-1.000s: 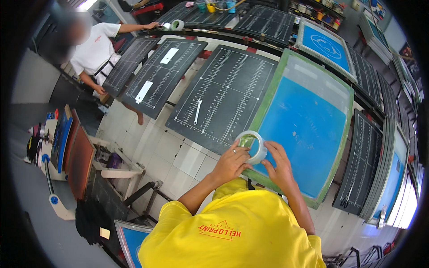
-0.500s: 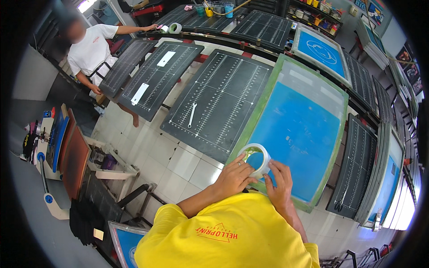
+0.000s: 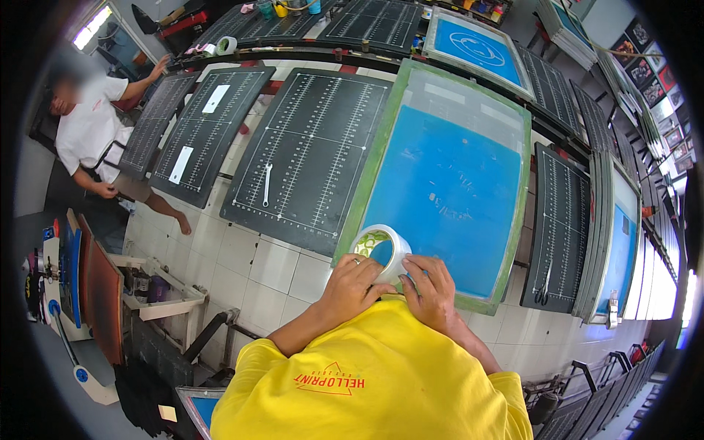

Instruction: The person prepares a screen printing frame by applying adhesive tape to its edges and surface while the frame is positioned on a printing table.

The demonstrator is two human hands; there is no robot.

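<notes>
A wide roll of white tape [image 3: 400, 255] stands on edge in front of my chest, its hollow core with a green pattern inside. My left hand [image 3: 352, 284] grips the roll's near left side, fingers curled and a ring on one finger. On the opposite side, my right hand [image 3: 431, 289] has thumb and fingertips pressed at the tape's outer face. Whether a loose tape end is between those fingertips I cannot make out. Just beyond the roll lies a large printing screen [image 3: 447, 183] with blue mesh and a green-taped frame.
Black ruled platens [image 3: 308, 147] surround the screen, one bearing a wrench [image 3: 268, 185]. Scissors [image 3: 543, 286] lie on the right platen [image 3: 561, 220]. Another blue screen [image 3: 477, 45] sits at the back. At far left a person [image 3: 95, 132] in white stands beside the platens.
The view has shifted, so the platens and screen appear farther left. The tape roll has turned to show more of its outer face. The person at left has raised a hand off the platens.
</notes>
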